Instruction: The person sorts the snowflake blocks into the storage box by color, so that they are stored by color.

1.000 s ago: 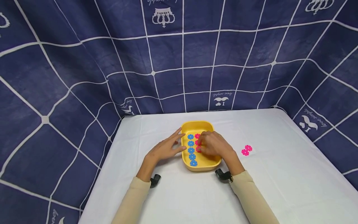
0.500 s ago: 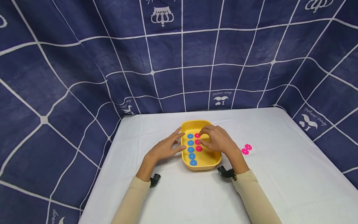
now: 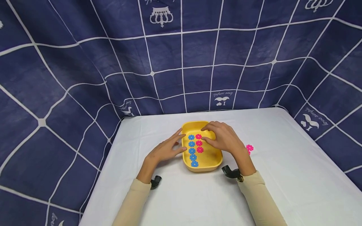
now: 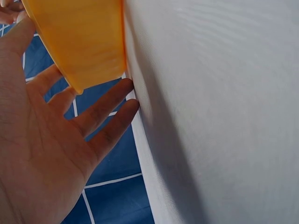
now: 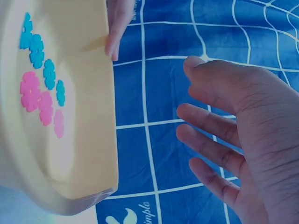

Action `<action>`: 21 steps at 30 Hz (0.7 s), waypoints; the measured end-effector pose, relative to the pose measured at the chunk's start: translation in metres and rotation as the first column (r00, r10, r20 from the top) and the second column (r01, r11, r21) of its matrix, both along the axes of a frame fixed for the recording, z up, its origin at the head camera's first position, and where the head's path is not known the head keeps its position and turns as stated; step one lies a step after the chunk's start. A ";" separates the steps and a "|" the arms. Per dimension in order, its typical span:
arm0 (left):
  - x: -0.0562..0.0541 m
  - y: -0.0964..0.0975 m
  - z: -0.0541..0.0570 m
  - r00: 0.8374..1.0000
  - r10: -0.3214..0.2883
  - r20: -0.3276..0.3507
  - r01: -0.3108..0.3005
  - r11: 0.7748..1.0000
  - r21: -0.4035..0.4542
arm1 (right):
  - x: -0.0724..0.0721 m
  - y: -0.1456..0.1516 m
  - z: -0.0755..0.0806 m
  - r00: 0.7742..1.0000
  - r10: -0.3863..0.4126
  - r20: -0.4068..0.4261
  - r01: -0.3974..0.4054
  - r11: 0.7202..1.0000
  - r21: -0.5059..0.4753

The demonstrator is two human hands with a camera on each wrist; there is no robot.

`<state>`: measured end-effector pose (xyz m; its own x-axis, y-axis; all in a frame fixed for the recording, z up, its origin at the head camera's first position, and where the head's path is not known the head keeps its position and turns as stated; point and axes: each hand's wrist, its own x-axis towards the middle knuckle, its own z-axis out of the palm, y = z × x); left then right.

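Note:
A yellow plastic tray [image 3: 208,160] sits on the white-covered table. In it lies a column of several blue flower-shaped discs [image 3: 192,151], with three pink flower-shaped discs [image 3: 199,143] beside them on the right. My left hand [image 3: 165,150] is at the tray's left side, fingers spread; in the left wrist view its thumb and fingers touch the tray's rim. My right hand [image 3: 224,138] hovers over the tray's right side, fingers loosely bent and apart. The right wrist view shows nothing between the right hand's fingers [image 5: 205,140].
More pink discs [image 3: 249,147] lie on the table right of the tray, partly hidden by my right wrist. A dark blue checked cloth [image 3: 198,53] hangs behind and along both sides. The white table [image 3: 183,201] stretches in front of the tray.
My right hand has lifted off the pink discs and drawn up and to the right, uncovering all three. The left hand keeps its place at the tray. The head view shifted slightly.

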<state>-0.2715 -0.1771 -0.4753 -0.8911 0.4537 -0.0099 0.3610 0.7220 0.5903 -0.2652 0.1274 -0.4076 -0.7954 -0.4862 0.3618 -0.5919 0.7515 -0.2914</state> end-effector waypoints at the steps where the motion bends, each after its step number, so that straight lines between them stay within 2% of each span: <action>1: 0.000 0.000 0.000 1.000 0.001 -0.003 -0.001 1.000 0.000 | 0.000 0.000 0.001 1.000 0.005 -0.003 -0.005 1.000 -0.003; 9: -0.001 0.000 0.000 1.000 0.000 -0.013 0.000 1.000 0.005 | 0.000 0.001 0.003 1.000 0.016 0.009 -0.016 1.000 -0.012; 21: 0.000 0.000 -0.001 1.000 0.010 -0.005 -0.010 1.000 0.004 | -0.003 0.018 0.001 0.999 -0.031 0.015 0.032 0.999 -0.032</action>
<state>-0.2710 -0.1769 -0.4760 -0.8956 0.4449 -0.0034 0.3570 0.7232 0.5912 -0.2687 0.1458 -0.4070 -0.8155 -0.4494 0.3647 -0.5636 0.7599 -0.3239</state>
